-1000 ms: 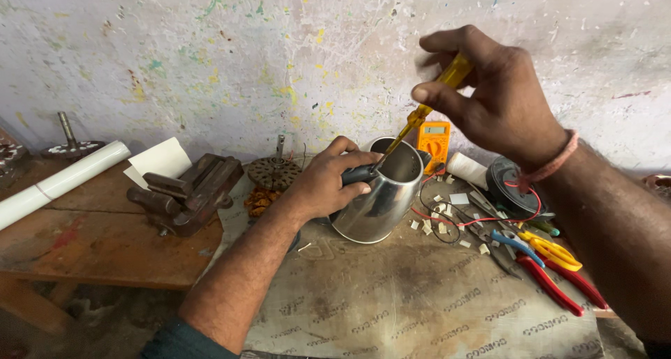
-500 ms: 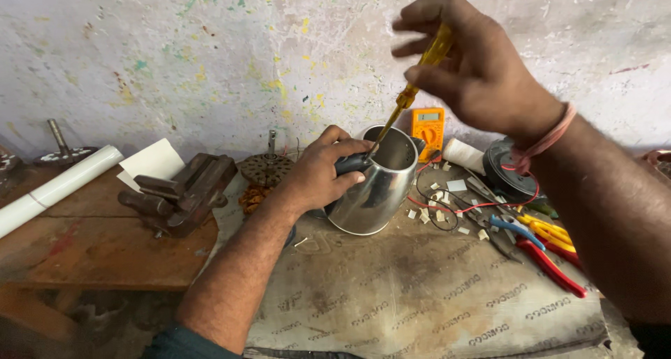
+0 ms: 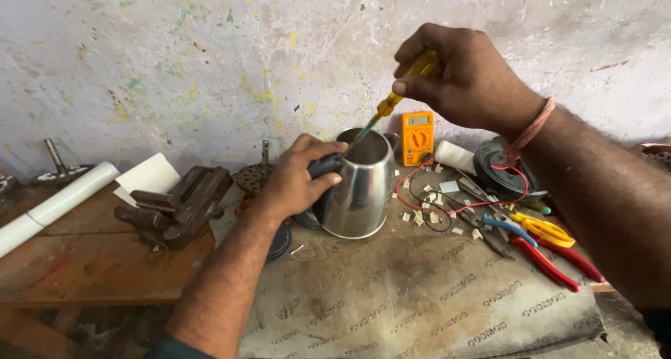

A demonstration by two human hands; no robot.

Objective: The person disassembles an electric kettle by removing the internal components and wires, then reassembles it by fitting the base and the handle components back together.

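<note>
A shiny steel electric kettle [image 3: 362,191] without a lid stands on a sack-covered bench [image 3: 419,303]. My left hand [image 3: 297,177] grips its dark handle on the left side. My right hand [image 3: 465,76] is raised above it and holds a yellow-handled screwdriver [image 3: 395,97]. The screwdriver slants down to the left, and its shaft goes into the kettle's open mouth, where the tip is hidden.
An orange multimeter [image 3: 417,137] with red leads stands behind the kettle. Pliers with red, blue and yellow handles [image 3: 538,240] lie at the right among small white scraps. A rusty bench vise [image 3: 178,205], a white tube [image 3: 56,205] and white paper lie on the wooden table at left.
The view has shifted a little and the kettle now stands more upright. My right hand has kept the screwdriver in the kettle's mouth, turning slightly. My left hand stays on the handle.
</note>
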